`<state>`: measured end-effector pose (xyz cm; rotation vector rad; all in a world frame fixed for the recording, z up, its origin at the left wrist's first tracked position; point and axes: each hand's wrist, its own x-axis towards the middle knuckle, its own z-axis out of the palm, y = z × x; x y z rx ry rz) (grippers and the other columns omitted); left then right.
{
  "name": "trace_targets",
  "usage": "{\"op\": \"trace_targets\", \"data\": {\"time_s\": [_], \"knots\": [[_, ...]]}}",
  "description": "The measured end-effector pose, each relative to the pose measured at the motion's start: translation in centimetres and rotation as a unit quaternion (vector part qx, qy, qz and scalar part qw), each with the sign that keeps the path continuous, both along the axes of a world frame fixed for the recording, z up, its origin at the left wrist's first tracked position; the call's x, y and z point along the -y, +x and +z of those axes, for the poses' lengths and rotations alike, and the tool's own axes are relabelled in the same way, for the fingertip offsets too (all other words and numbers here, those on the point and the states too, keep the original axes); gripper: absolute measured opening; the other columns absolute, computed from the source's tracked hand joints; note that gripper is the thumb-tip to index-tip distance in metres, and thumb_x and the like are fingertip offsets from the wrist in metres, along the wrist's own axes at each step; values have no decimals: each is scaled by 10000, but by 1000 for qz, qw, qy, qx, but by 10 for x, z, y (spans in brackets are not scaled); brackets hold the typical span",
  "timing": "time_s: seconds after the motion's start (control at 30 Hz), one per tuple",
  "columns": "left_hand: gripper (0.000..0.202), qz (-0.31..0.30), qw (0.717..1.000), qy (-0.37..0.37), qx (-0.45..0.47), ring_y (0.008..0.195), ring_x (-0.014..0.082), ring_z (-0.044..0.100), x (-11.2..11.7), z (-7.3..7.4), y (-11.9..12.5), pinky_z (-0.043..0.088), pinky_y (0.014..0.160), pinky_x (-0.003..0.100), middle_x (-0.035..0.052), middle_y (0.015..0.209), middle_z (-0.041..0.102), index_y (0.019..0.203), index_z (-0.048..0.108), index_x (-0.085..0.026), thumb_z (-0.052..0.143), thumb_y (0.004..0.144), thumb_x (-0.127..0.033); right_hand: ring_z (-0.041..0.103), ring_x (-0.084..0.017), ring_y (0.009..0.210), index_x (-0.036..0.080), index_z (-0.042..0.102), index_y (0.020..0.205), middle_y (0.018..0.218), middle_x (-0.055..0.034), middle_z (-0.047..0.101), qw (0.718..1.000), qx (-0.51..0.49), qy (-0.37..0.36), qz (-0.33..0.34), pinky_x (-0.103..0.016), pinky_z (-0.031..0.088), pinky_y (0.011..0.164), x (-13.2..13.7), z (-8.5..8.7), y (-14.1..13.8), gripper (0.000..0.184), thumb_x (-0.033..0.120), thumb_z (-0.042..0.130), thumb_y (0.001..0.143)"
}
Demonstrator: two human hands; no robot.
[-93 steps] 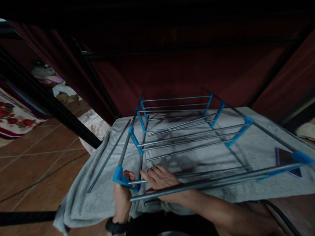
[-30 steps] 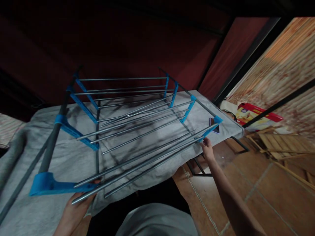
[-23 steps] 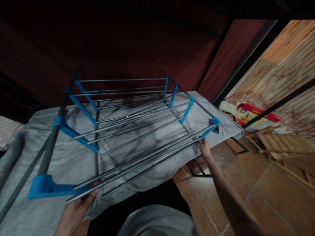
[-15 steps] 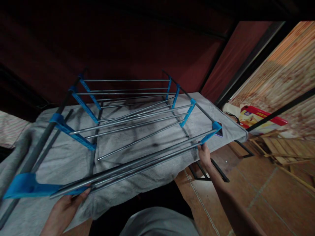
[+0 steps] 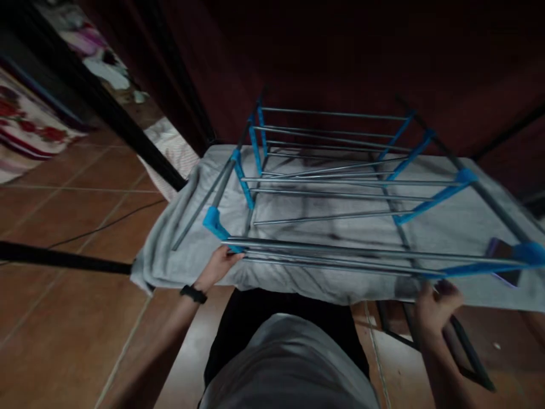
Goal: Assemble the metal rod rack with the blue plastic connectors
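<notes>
A rack of grey metal rods [image 5: 340,187] and blue plastic brackets [image 5: 438,196] stands on a grey towel [image 5: 447,227] spread over a table. My left hand [image 5: 219,266] grips the near rods by the left blue bracket [image 5: 213,221]; a dark watch is on that wrist. My right hand [image 5: 432,304] is closed around the right end of the near rods, under the right blue bracket [image 5: 528,253]; it is blurred.
A loose grey rod [image 5: 200,207] lies on the towel left of the rack. A small dark flat object [image 5: 502,267] rests at the towel's right edge. Tiled floor [image 5: 72,238] and a black bar [image 5: 59,258] are to the left; dark red curtains hang behind.
The view has swung back left. My left hand has moved from below the left bracket to the front rods. My right hand stays at the right end.
</notes>
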<state>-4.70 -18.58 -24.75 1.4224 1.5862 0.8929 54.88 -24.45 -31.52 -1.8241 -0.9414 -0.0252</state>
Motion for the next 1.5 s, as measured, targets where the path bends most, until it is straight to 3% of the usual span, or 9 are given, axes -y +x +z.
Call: {"op": "trace_targets", "data": {"time_s": [0.07,0.17,0.3,0.4,0.5,0.67,0.83,1.27,1.5], "knots": [[387,4,999,18,40,894,253,712,4,-10,-3,593,900,432,79,921,764,865,707,-182,809,703,-518,582,-383,1141,184,581,1226,1244,-243,582,997,75,6,11,-571,472,947,10,-2,-31,416,435,584,895],[326,-7,997,28,67,921,233,705,9,-25,-6,583,928,432,73,970,745,921,701,-188,825,713,-406,591,-348,1124,176,627,1184,1126,-173,638,966,159,-37,198,-555,472,975,19,9,-98,323,393,492,986],[318,-35,995,38,79,916,216,683,8,-35,-8,588,885,399,63,991,710,961,692,-191,825,718,-346,616,-258,1149,205,649,1246,1236,-115,685,845,250,-56,469,-451,461,1025,3,28,-189,312,208,409,1047],[279,-50,995,39,74,877,203,664,6,-37,-9,587,829,361,51,954,686,923,691,-189,817,719,-332,590,-256,1223,188,607,1375,1339,-120,662,779,315,-91,535,-442,430,1083,-20,34,-234,393,129,427,1031],[284,-56,996,32,65,888,210,667,6,-37,-11,588,825,362,51,951,682,931,695,-190,818,725,-343,600,-257,1188,188,601,1407,1306,-117,672,739,360,-133,554,-424,453,1067,-37,33,-255,462,61,442,993],[315,-52,997,44,38,819,203,659,6,-40,-14,590,788,361,44,862,669,805,666,-183,826,743,-447,610,-252,1092,218,640,1368,1230,-104,683,748,360,-188,525,-409,489,1040,-42,33,-263,516,5,429,947],[374,-34,998,55,9,772,204,673,0,-47,-18,589,753,356,48,849,701,853,700,-187,814,755,-530,590,-245,1142,233,630,1382,1275,-94,667,762,336,-204,514,-402,476,1080,-42,36,-270,492,37,459,964],[309,-8,999,52,14,883,241,676,2,-41,-8,575,822,396,91,937,746,868,752,-180,808,742,-457,571,-248,1176,199,605,1425,1282,-103,677,756,317,-200,536,-405,409,1144,-43,37,-268,537,14,471,939],[299,-13,999,26,21,812,216,669,3,-35,-5,568,814,382,74,879,750,841,734,-174,805,738,-446,572,-248,1174,234,623,1409,1273,-88,688,767,305,-181,535,-403,442,1114,-44,34,-267,549,25,455,930]]}}
